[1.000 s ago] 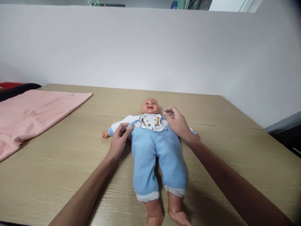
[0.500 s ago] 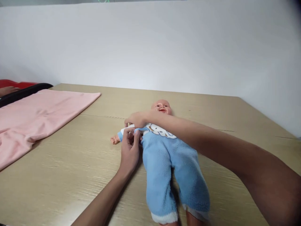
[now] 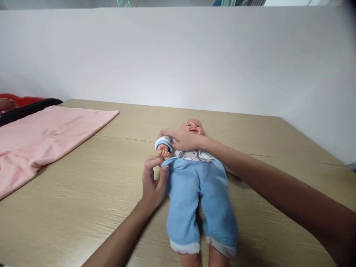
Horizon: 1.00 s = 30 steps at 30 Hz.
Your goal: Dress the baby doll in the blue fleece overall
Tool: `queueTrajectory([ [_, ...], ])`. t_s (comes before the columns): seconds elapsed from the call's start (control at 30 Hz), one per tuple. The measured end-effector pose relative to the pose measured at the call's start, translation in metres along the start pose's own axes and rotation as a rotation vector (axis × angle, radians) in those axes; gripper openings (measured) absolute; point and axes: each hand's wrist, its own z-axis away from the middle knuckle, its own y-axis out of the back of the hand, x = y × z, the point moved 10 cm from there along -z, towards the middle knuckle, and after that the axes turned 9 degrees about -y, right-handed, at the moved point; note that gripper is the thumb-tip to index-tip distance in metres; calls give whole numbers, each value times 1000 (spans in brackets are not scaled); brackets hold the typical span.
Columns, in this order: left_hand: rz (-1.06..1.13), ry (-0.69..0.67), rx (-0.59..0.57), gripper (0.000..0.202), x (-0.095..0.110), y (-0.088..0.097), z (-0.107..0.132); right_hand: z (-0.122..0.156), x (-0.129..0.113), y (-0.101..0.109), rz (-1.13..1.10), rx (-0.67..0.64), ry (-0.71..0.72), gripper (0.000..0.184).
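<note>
A baby doll (image 3: 194, 126) lies on its back, its head away from me and its legs toward me. It wears fluffy blue pants (image 3: 183, 200) with white cuffs and a white top (image 3: 200, 155) with a printed animal. My left hand (image 3: 154, 181) pinches the waistband of the pants at the doll's side. My right hand (image 3: 182, 139) reaches across the doll's chest, its fingers closed round the doll's sleeved arm (image 3: 163, 142). The doll's small fist pokes out of the blue-edged cuff, just above my left fingers.
A pink cloth (image 3: 55, 129) is spread on the wooden table (image 3: 111, 193) at the left. Behind it sits a red and black object (image 3: 33, 105), with another person's hand (image 3: 7, 104) at the edge of view. A white partition (image 3: 178, 59) stands along the table's back.
The doll's arm has swung inward and up from lying outstretched to the left. My right hand has moved slightly right with it, while my left hand stays at the waistband, a little lower.
</note>
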Motion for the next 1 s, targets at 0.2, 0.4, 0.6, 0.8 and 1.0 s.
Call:
queueTrajectory([
  [0.2,57,50,167,15,-1,15,-1,7,-10,-4,90,19,79,47],
  [0.4,101,240,186,29,-26,24,-17,8,-15,-16,113,-49,129,40],
  [0.6,223,499,113,43,-68,15,-15,14,-7,-11,-129,-85,-86,28],
  [0.8,340,647,68,53,-89,5,-9,34,2,7,-52,224,-363,18],
  [1.0,386,706,50,53,-110,-5,-8,36,12,10,17,364,-498,16],
])
